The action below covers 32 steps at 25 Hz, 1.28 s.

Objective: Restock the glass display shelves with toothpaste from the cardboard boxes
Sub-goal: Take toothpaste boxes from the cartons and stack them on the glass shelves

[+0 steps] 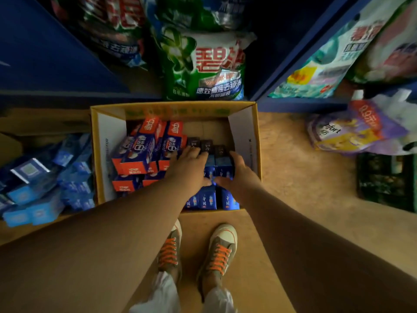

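The left hand [189,164] and right hand [240,175] reach down into the box [173,107], curled round a bundle of blue cartons [222,168] from either side, which is not yet lifted clear. Plenty of red cartons [140,152] lie beside it. No glass shelf is in sight, so I'd say restocking is far from done.

One open cardboard box [255,132]. Red-and-blue toothpaste cartons [135,157]: at least six. Dark blue cartons [223,166]: at least six. Light blue cartons [33,190]: many, too blurred to count. Two hands: left hand [189,166], right hand [239,175]. Two shoes [222,247].
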{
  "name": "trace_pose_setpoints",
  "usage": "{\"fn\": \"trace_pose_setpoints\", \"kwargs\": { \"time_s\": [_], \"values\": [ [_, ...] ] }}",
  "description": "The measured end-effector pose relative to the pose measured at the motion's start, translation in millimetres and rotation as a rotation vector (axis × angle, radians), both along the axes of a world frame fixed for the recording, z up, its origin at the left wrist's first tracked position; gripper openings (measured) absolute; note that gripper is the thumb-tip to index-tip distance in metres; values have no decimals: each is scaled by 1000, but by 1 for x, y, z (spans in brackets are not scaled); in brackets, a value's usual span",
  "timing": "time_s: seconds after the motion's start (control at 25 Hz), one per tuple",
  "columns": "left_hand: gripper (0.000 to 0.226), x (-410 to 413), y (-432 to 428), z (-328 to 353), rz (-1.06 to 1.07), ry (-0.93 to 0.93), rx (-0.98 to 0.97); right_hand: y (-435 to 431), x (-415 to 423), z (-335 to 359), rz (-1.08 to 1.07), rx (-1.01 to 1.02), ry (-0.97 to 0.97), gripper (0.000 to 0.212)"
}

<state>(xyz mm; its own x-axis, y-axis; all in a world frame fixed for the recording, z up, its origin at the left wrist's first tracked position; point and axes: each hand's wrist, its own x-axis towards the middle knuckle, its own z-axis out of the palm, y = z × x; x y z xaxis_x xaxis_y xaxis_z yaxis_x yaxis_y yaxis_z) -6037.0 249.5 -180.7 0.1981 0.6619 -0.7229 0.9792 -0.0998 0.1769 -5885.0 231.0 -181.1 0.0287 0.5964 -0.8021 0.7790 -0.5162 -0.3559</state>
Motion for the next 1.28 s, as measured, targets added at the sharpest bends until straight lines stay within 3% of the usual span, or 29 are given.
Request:
{"fn": "trace_pose_setpoints", "kwargs": {
  "time_s": [0.12, 0.24, 0.4, 0.48, 0.64, 0.84, 0.92, 1.08, 1.28],
  "values": [
    [86, 4, 6, -10, -79, 37, -33, 1, 2, -6, 17, -47, 5, 92],
    [88, 2, 16, -8, -69, 15, -3, 12, 4, -3, -37, 22, 26, 82],
    [58, 2, 32, -5, 0, -95, 185, 32, -1, 3, 22, 137, 10, 71],
    [55, 4, 33, -5, 1, -93, 191, 35, -5, 6, 54, 145, 27, 70],
    [77, 3, 27, -11, -39, -101, 109, 29, -3, 12, 136, 123, 40, 58],
    [107, -2, 32, -8, -75, -136, -25, 30, -2, 15, 153, 37, 31, 59],
    [108, 0, 32, -8, -52, -93, 16, 33, -4, 14, 118, 40, -25, 61],
    [82, 5, 29, -5, 2, -86, 194, 31, -9, 15, -52, 42, -84, 55],
    [76, -10, 28, 42, 241, -215, 180, 23, 7, 52, -306, 150, -65, 48]
  ]
}}
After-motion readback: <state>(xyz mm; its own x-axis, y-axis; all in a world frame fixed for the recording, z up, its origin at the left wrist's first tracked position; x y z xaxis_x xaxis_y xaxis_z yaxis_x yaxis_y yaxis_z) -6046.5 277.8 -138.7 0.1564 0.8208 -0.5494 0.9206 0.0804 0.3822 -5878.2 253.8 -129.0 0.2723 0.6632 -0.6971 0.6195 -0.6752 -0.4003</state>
